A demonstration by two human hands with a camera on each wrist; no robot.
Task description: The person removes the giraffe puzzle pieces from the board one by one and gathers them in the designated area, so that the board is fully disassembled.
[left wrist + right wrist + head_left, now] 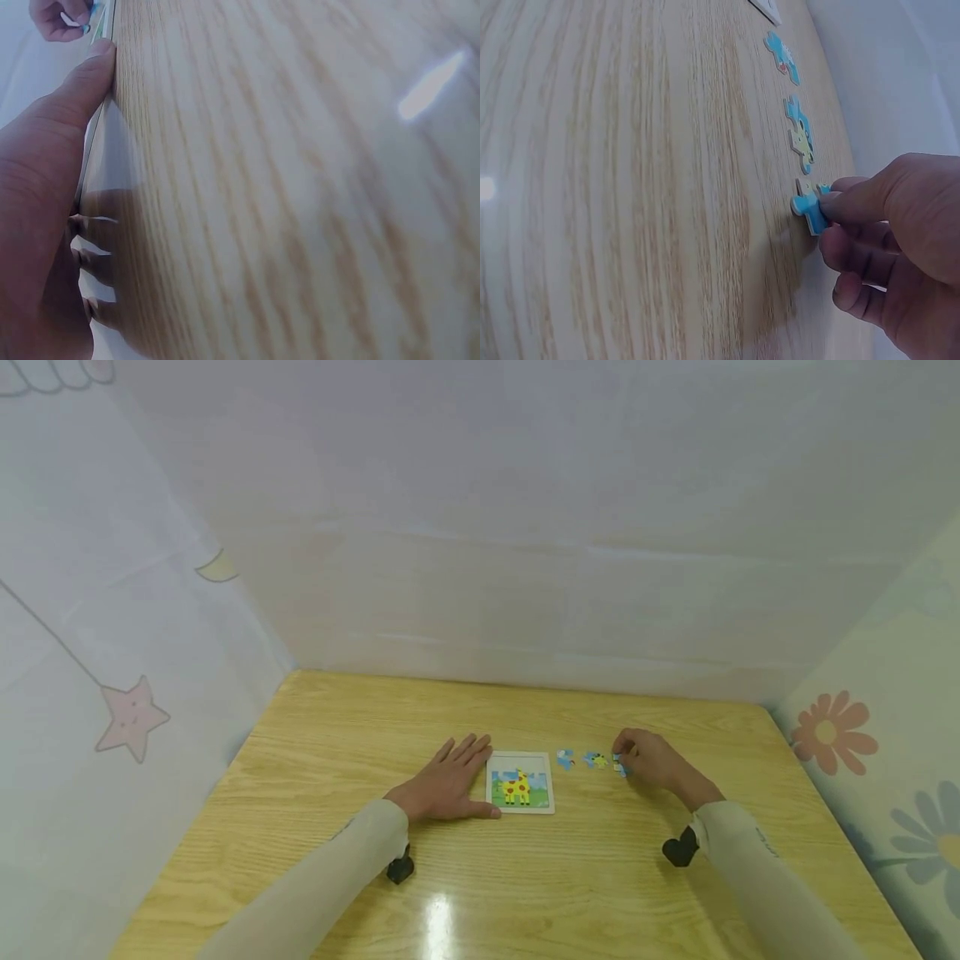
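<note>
A square puzzle board [551, 785] with a white rim lies on the table, its lower part filled with a yellow, red-spotted giraffe picture. My left hand [450, 781] is spread flat along the board's left side, fingertips by the upper corner and thumb [94, 67] at the lower edge. To the right of the board, my right hand [651, 758] pinches a blue jigsaw piece [810, 210] between thumb and fingers, at the table surface. Two more jigsaw pieces lie between board and hand: a blue and white one [565, 759] and a blue and yellow one [800, 135].
The wooden table [465, 877] reaches to a pale cloth backdrop [525, 568] behind and at both sides. A black wrist mount [681, 847] hangs below the right sleeve, and another [401, 866] below the left.
</note>
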